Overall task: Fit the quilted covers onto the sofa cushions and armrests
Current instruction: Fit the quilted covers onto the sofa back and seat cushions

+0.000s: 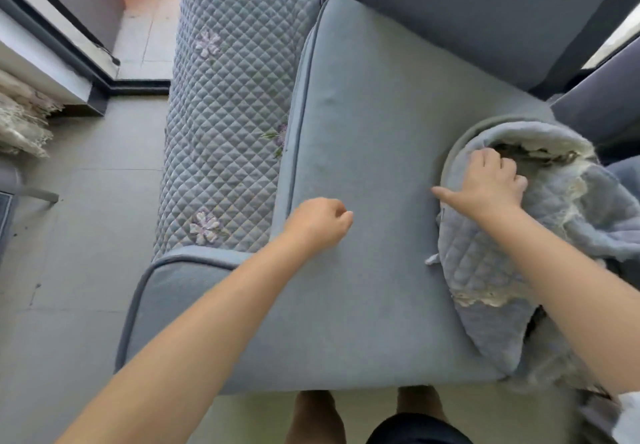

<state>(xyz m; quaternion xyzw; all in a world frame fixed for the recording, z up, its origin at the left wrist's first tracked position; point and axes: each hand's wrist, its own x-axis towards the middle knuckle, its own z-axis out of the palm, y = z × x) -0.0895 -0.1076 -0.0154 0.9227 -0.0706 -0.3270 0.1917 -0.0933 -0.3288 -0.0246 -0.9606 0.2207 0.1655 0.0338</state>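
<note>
Seat cushion (pixel 363 201): bare blue-grey fabric, no cover on it; fills the middle of the view; piped edge along its left side.
Left armrest (pixel 225 114): already dressed in a quilted cover with embroidered flowers; runs near to far just left of the cushion.
Quilted cover (pixel 485 288): bunched and folded in a heap on the right end of the seat cushion; pale lace trim showing at its folds; part of it trails off the right edge of the view.
Right hand (pixel 491 184): clenched on an upper fold of the bunched cover, thumb stretched left onto the bare cushion.
Left hand (pixel 320 222): loosely curled, grasping nothing; resting on or just above the cushion's centre, cannot tell which.
Step in hand: probably starting to draw the cover leftward across the seat.
Risk, one-handed pull: cover may drag over twisted or wrong side up, since its folds hide which edge is which.
Risk, lace trim: could snag or tuck under itself if hauled while still bunched.
Risk, alignment: cover may land skewed against the piped edge, leaving the left side short; cause would be pulling before finding a corner.
</note>
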